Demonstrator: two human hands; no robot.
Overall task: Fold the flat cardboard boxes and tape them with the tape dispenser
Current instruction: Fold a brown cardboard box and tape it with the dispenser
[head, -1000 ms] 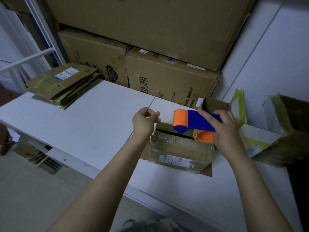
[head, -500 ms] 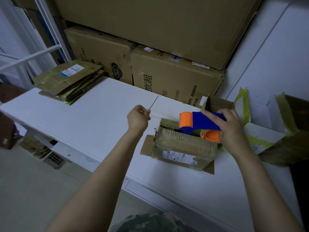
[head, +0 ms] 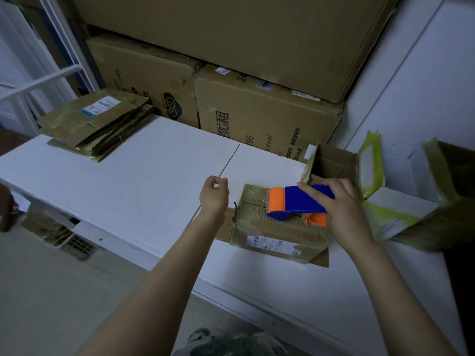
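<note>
A small brown cardboard box (head: 272,232) with a printed label stands on the white table (head: 144,176), its top flaps folded down. My right hand (head: 344,209) grips a blue and orange tape dispenser (head: 298,199) and holds it on the box top, orange roller end pointing left. My left hand (head: 214,196) hovers just left of the box with thumb and fingers pinched together, as if on the end of clear tape; the strip itself is barely visible. A stack of flat cardboard boxes (head: 97,122) lies at the table's far left corner.
Large brown cartons (head: 257,116) are piled against the wall behind the table. An open brown box (head: 331,163) stands behind the dispenser. Opened boxes with yellow-green tape (head: 401,206) crowd the right side. A white metal rack (head: 51,75) rises at the left.
My left hand has drawn away leftwards from the dispenser, still pinched. The dispenser has come down onto the box top.
</note>
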